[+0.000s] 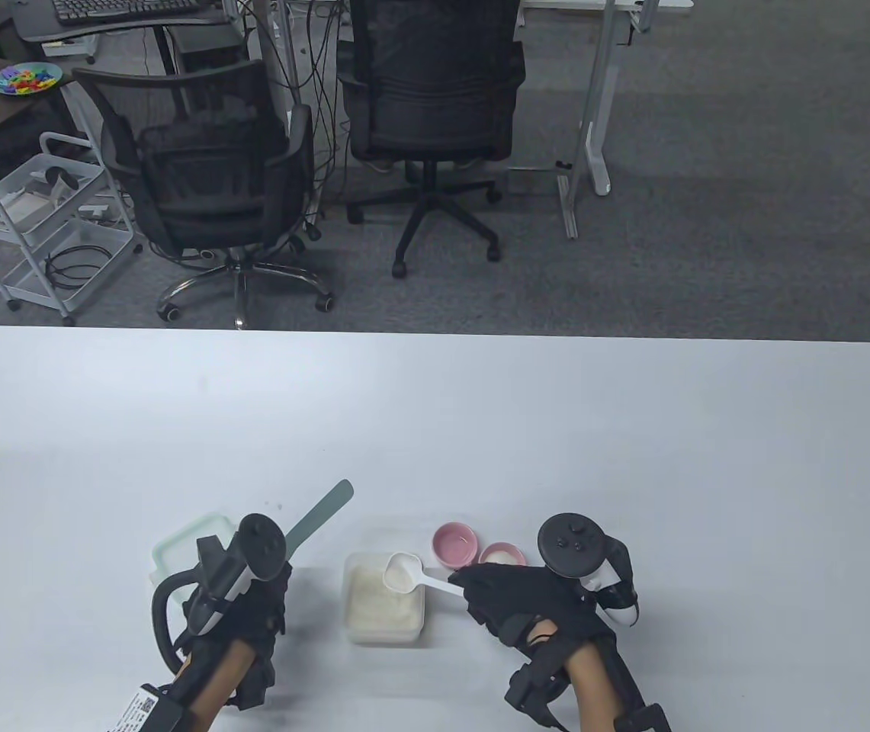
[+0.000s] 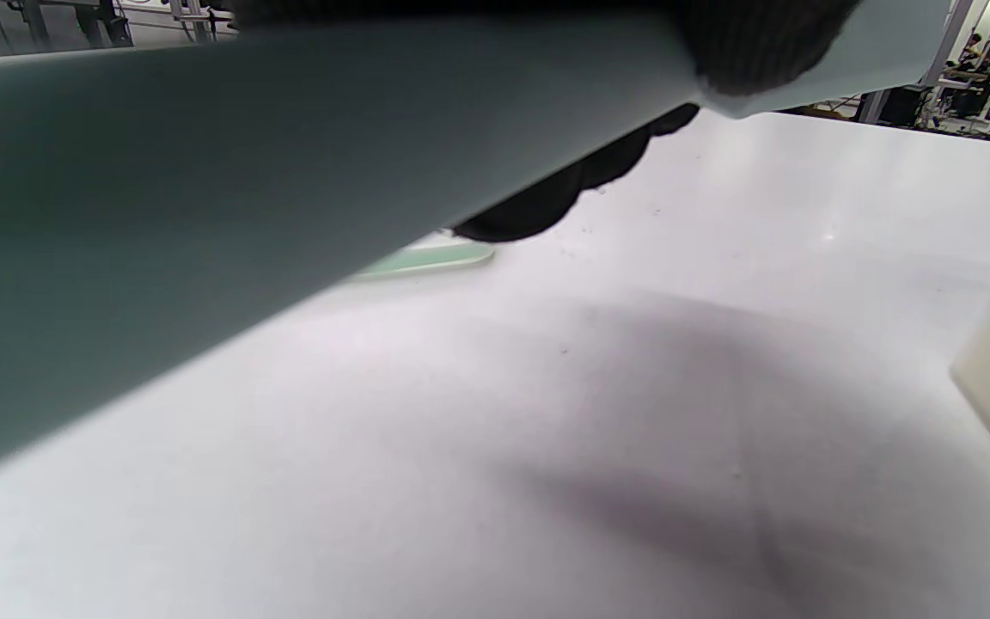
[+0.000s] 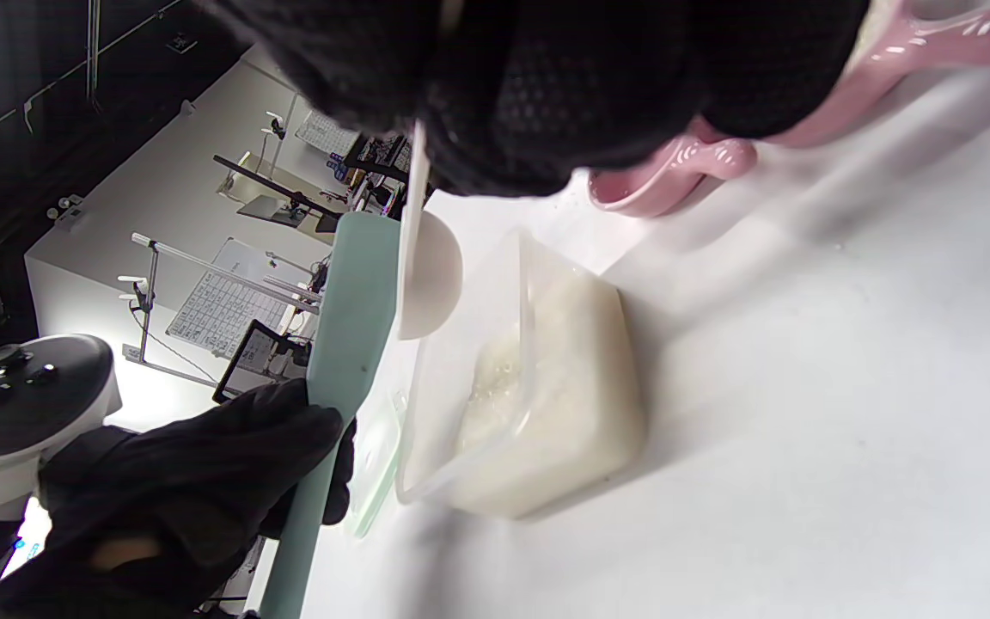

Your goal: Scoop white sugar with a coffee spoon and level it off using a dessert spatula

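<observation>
Both hands wear black knitted mesh sensor gloves, the left hand point(image 1: 240, 610) and the right hand point(image 1: 526, 602) alike. A rounded black-topped tracker with small buttons and a white underside is strapped to the back of each. Black straps wrap both wrists, and a white printed label sits on the left forearm strap.

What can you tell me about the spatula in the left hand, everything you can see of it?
The dessert spatula is a long, flat, pale green blade with a rounded tip, matte like plastic or silicone. The left hand grips its lower end, so any handle is hidden. It is raised off the table, its tip angled up and away toward the right, left of the sugar container. It touches nothing but the hand, and stays apart from the white coffee spoon.
</observation>
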A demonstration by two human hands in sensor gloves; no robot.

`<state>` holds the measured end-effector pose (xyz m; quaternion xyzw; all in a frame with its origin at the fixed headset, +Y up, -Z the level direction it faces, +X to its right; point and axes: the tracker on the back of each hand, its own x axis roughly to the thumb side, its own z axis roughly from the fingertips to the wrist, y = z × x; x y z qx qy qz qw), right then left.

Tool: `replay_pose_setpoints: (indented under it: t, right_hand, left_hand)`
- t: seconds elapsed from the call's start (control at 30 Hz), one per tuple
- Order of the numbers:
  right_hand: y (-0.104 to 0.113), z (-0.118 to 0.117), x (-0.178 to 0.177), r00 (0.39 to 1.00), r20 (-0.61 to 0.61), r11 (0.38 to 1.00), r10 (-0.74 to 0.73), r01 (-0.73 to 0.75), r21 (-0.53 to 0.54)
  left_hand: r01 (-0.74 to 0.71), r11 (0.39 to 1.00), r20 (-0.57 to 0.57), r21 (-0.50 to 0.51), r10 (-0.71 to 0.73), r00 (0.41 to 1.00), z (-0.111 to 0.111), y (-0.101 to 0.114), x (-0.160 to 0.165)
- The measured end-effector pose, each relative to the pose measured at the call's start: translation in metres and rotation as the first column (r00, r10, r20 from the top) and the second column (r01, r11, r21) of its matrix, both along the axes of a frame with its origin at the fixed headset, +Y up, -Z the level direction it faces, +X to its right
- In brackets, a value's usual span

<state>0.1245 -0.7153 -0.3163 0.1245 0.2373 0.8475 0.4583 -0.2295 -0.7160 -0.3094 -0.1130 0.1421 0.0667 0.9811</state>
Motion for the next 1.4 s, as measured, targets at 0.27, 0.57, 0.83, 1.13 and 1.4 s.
replay_pose_setpoints:
  t: [0.27,0.57,0.83,1.13,1.4]
  right_hand:
    - [-0.001,0.000,0.000,1.000,-0.003,1.000,0.012,-0.012,-0.005]
    - [-0.001,0.000,-0.002,1.000,-0.009,1.000,0.025,-0.025,-0.008]
    - [-0.001,0.001,-0.003,0.999,-0.015,0.999,0.031,-0.031,-0.010]
    - [-0.001,0.000,-0.003,1.000,-0.015,1.000,0.022,-0.023,-0.010]
    - [-0.001,0.001,-0.005,0.999,-0.037,1.000,-0.012,0.011,-0.022]
  left_hand:
    - [0.087,0.996,-0.007,-0.029,-0.087,0.996,-0.004,-0.007,0.001]
    - [0.172,0.974,0.021,-0.147,-0.171,0.985,-0.008,-0.024,0.007]
    - [0.202,0.960,0.028,-0.192,-0.200,0.979,-0.010,-0.034,0.009]
    - [0.074,0.995,0.020,0.066,-0.075,0.997,0.002,-0.005,0.006]
    - [0.095,0.984,0.150,0.151,-0.118,0.982,0.007,-0.003,0.021]
